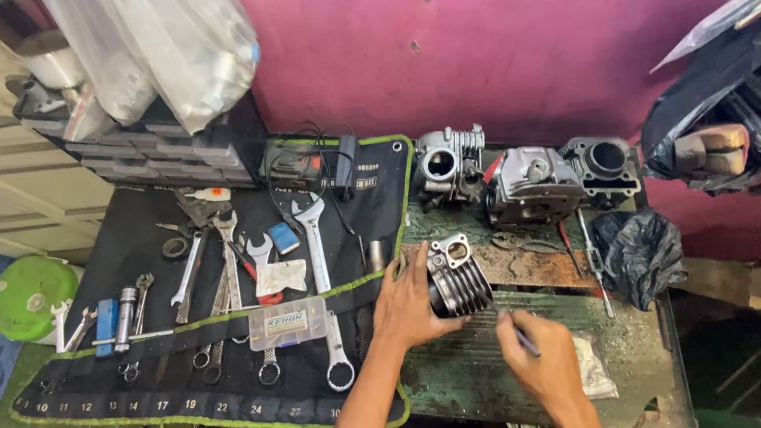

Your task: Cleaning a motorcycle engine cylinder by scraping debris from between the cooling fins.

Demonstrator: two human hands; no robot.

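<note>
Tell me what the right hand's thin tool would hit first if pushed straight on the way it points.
Most likely the finned metal engine cylinder steadied by the left hand; the right hand aims its thin tool up-left toward it, though depth is unclear.

Left hand steadies a finned cylinder on the table. Right hand, nearer, pinches a thin tool just beside it. Wrenches lie on a black mat at left. Engine parts sit far, against a pink wall.

Black tool mat (green-edged), magenta wall.
</note>
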